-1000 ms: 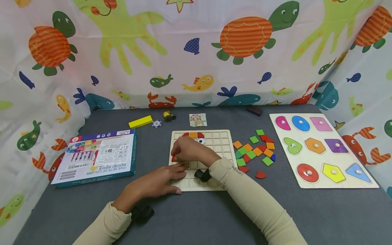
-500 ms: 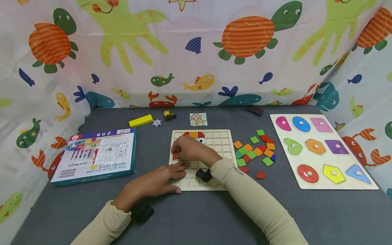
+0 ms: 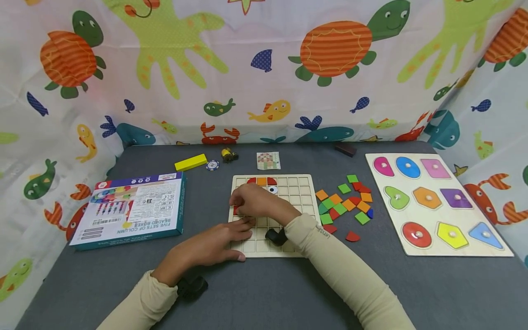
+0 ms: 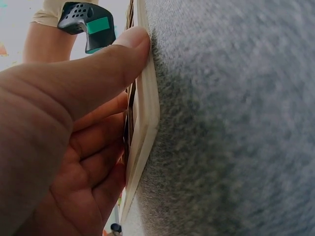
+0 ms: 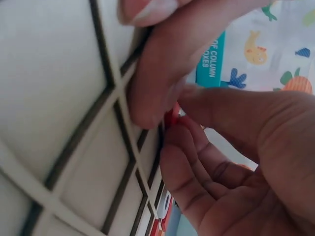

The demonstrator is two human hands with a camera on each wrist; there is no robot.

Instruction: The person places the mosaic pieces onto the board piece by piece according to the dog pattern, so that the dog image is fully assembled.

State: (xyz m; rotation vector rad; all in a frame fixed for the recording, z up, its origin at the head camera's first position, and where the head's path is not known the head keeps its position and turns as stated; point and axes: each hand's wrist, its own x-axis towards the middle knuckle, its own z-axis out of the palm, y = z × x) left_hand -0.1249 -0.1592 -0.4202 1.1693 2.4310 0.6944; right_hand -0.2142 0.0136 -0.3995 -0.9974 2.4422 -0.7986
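Observation:
A wooden grid board (image 3: 299,192) lies in the middle of the grey table. Its top rows hold red and orange tiles (image 3: 261,181) and an eye tile (image 3: 272,189). My right hand (image 3: 236,206) reaches over the board's left side and pinches a red tile (image 3: 235,211) at the left edge. The right wrist view shows that red tile (image 5: 172,116) squeezed between my fingertips (image 5: 170,147) just above the grid. My left hand (image 3: 245,238) lies flat on the board's near left corner. In the left wrist view its thumb (image 4: 133,46) presses against the board's edge (image 4: 147,113).
Loose coloured tiles (image 3: 344,201) lie just right of the board, and a shape puzzle (image 3: 437,201) lies further right. A blue box (image 3: 132,211) sits at the left. Along the back are a yellow block (image 3: 190,162), a chip (image 3: 212,165), a small card (image 3: 268,161) and a dark block (image 3: 343,148).

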